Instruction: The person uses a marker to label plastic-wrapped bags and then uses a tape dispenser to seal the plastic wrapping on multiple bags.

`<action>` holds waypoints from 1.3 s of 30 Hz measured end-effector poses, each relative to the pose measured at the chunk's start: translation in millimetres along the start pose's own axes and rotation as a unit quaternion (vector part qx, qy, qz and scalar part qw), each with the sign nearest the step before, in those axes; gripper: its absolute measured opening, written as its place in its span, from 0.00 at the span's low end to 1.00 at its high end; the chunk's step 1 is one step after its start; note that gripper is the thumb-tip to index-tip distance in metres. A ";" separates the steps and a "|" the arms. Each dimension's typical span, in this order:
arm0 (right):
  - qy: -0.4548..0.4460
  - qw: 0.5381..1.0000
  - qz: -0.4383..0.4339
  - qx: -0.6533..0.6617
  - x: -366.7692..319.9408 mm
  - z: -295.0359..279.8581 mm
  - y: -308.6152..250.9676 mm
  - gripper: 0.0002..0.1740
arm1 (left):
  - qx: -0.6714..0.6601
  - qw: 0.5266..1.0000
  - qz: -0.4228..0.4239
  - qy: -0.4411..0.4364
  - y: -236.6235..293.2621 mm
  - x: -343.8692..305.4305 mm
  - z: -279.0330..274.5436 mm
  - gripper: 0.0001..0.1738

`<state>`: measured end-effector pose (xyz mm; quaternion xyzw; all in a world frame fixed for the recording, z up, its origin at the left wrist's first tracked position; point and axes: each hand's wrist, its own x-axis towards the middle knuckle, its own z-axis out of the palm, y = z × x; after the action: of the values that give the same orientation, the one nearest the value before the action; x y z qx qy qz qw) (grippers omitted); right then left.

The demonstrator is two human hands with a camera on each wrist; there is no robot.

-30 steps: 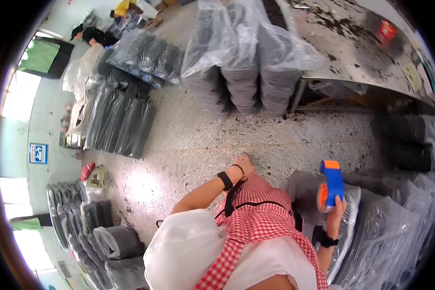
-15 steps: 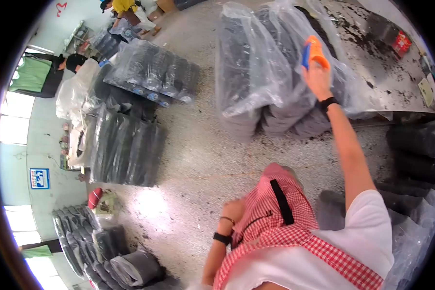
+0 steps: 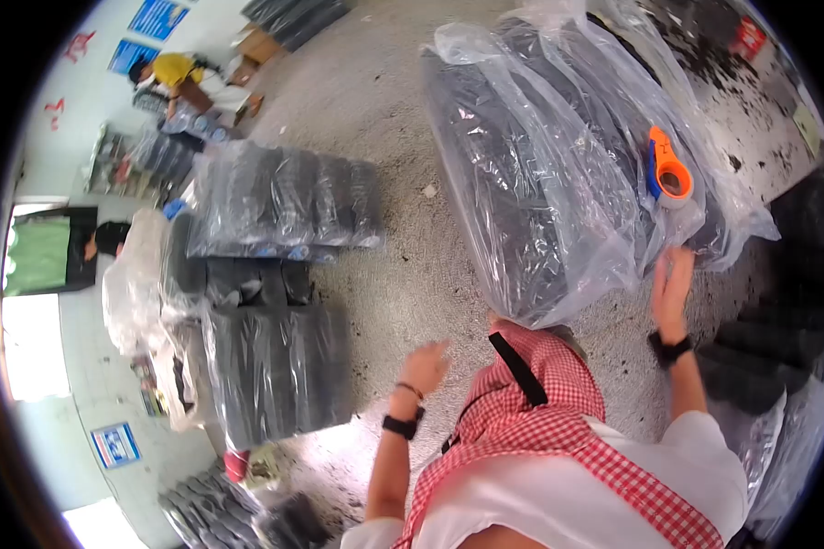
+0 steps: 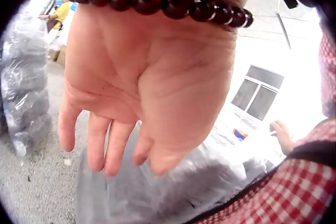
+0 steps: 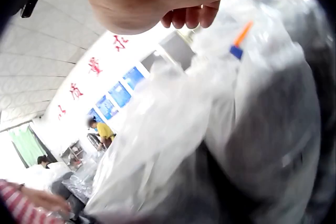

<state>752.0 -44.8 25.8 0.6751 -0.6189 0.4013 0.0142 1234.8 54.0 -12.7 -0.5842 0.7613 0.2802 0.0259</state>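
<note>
Orange tape disp. (image 3: 666, 162), atop plastic (image 3: 545, 169), beyond hands (image 3: 672, 293)

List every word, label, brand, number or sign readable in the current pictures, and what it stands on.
"以 质 量 求": red characters on the wall, right wrist view; the first is least clear.
Blue posters on that wall: too small to read.
Blue-and-white sign, head view: too small.
Red object, upper right: any print too blurred.
Tape dispenser: dark marks on orange, unreadable.

Bagged stacks (image 3: 513, 174) on floor (image 3: 394, 293) (speckled)
</note>
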 end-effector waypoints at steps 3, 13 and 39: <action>-0.185 0.958 0.214 0.052 -104.7 11.7 -46.3 0.27 | 0.045 0.996 0.056 0.062 -58.5 82.7 -78.0 0.26; 0.194 0.763 0.552 0.273 -56.6 129.0 -123.7 0.20 | 0.144 0.909 0.261 0.290 -63.6 534.3 -254.2 0.45; 0.460 0.686 0.533 0.183 -100.3 122.7 -272.2 0.12 | 0.126 0.667 0.731 -0.074 126.6 321.9 -223.1 0.66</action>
<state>1055.7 38.1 16.5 -0.0490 -0.7047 0.7065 -0.0429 1082.8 -309.3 107.2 0.1905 0.9680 0.1531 -0.0575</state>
